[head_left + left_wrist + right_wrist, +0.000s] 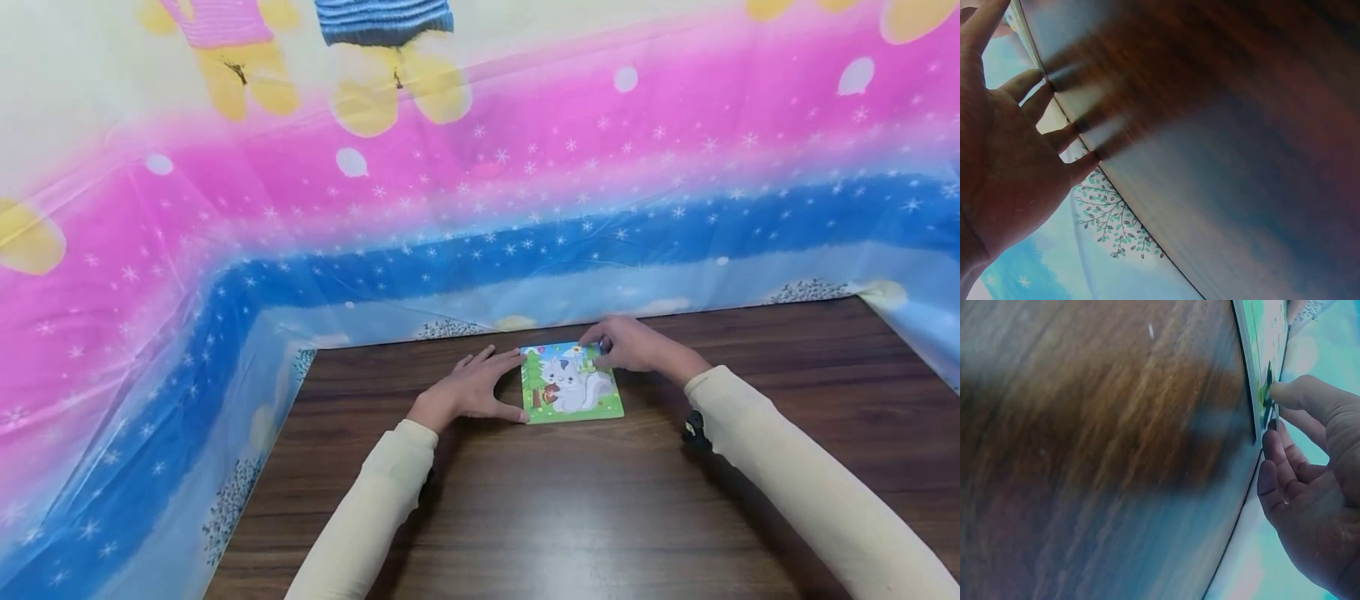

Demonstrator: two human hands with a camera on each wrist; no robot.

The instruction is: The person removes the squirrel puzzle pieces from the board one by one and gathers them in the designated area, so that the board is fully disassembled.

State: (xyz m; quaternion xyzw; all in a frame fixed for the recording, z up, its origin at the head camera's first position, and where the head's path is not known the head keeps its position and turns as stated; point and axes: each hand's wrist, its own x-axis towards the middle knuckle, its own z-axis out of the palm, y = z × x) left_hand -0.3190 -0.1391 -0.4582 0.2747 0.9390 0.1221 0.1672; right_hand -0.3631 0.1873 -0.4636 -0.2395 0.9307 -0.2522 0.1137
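A square picture puzzle point(562, 392) lies flat on the wooden table, showing a white squirrel with an acorn beside a green tree. My left hand point(476, 389) frames its left edge, thumb at the lower corner and fingers spread towards the upper one. In the left wrist view the left hand point(1013, 147) has its fingers stretched out and holds nothing. At the puzzle's upper right corner, my right hand point(630, 343) pinches a thin puzzle piece point(1269, 403) between thumb and fingers, tilted up from the board. The fingers of the right hand point(1316, 462) partly hide that piece.
The dark brown table point(555, 517) ends at the back against a printed cloth point(487, 183) in pink and blue, which also hangs along the left side. A small black object point(696, 429) is at the right sleeve's cuff.
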